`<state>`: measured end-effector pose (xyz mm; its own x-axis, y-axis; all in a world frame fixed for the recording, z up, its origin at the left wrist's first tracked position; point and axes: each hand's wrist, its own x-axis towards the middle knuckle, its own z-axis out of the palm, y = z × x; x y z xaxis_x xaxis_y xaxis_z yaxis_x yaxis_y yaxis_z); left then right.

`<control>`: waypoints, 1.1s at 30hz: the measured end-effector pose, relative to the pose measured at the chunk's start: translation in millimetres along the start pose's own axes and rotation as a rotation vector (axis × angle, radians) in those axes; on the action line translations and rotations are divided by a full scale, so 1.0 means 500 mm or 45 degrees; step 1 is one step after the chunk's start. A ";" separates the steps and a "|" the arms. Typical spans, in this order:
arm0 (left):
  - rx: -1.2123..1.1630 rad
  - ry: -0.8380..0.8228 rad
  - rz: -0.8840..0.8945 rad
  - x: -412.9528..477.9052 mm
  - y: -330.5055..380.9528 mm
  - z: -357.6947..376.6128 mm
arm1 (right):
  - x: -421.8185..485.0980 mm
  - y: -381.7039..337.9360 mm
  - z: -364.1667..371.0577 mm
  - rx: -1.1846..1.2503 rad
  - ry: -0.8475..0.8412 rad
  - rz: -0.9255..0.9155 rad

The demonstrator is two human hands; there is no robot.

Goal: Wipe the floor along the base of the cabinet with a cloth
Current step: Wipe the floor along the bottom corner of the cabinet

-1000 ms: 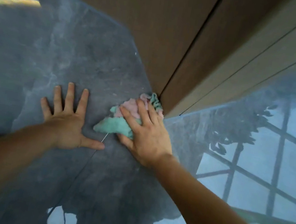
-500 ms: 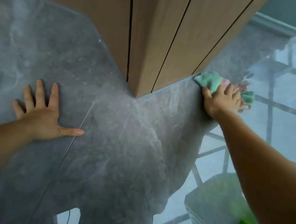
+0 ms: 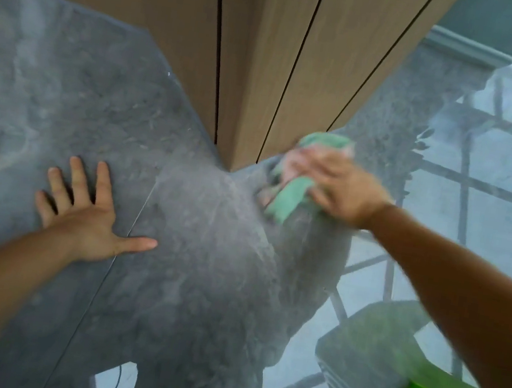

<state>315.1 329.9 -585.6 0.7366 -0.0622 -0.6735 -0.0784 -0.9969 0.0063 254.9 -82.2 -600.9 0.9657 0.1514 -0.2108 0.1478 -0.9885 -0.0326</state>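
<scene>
Two bare hands work the grey floor (image 3: 206, 286): the right hand (image 3: 333, 186) presses a green-and-pink cloth (image 3: 291, 196) just beside the wooden cabinet (image 3: 262, 60) corner, the left hand (image 3: 89, 221) splayed flat, farther off.

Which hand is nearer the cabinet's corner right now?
Right. The right hand presses the cloth on the floor just right of the cabinet corner; the left hand lies flat on the floor, farther off to its left.
</scene>
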 end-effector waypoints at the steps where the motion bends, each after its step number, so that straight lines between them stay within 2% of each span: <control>1: -0.004 0.002 0.002 0.001 0.000 0.000 | -0.016 0.074 0.002 0.029 0.014 0.417; 3: -0.016 0.009 0.001 0.005 -0.001 0.002 | -0.051 0.145 -0.004 0.215 -0.031 1.282; 4: -0.024 0.013 0.005 0.005 -0.001 0.004 | -0.057 0.139 -0.005 0.323 -0.064 1.551; 6: -0.037 0.013 0.015 0.007 -0.002 0.006 | -0.029 0.053 0.003 0.408 0.072 1.772; 7: -0.044 0.011 0.015 0.008 -0.003 0.006 | -0.002 -0.015 0.005 0.437 0.184 1.759; 8: -0.047 0.011 0.012 0.010 -0.003 0.006 | 0.032 -0.093 0.008 0.481 0.247 1.649; 12: -0.014 0.014 -0.023 0.016 -0.002 0.013 | 0.081 -0.487 0.025 0.527 0.187 0.877; 14: -0.013 0.119 -0.041 0.024 -0.001 0.020 | 0.061 -0.600 0.025 0.514 0.069 0.362; 15: -0.017 0.188 -0.054 0.024 -0.001 0.023 | 0.057 -0.615 0.024 0.515 0.049 0.134; 17: -0.043 0.247 -0.041 0.018 -0.001 0.024 | 0.069 -0.567 0.008 0.459 0.030 -0.134; 20: -0.090 0.154 0.004 0.002 -0.002 0.020 | 0.081 -0.412 -0.013 0.148 -0.069 -0.468; 23: -0.066 0.095 0.037 0.001 -0.001 0.021 | 0.049 -0.275 -0.026 0.038 -0.136 -0.490; 25: -0.093 0.081 0.045 0.005 0.000 0.019 | 0.023 -0.253 -0.025 -0.003 -0.158 -0.458; 27: -0.122 0.068 0.063 0.008 0.001 0.020 | 0.003 -0.269 -0.016 0.089 -0.102 -0.322; 30: -0.138 0.087 0.090 0.015 -0.003 0.024 | -0.031 -0.342 0.009 0.256 -0.030 0.075; 31: -0.140 0.097 0.096 0.016 -0.005 0.026 | -0.040 -0.375 0.017 0.275 -0.030 0.126; 33: -0.145 0.113 0.118 0.014 -0.007 0.031 | -0.032 -0.417 0.026 0.278 -0.054 0.049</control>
<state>309.9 333.6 -601.8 0.7863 -0.1534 -0.5985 -0.0762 -0.9854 0.1524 205.7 121.5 -603.4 0.9592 0.1183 -0.2568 0.0571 -0.9706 -0.2337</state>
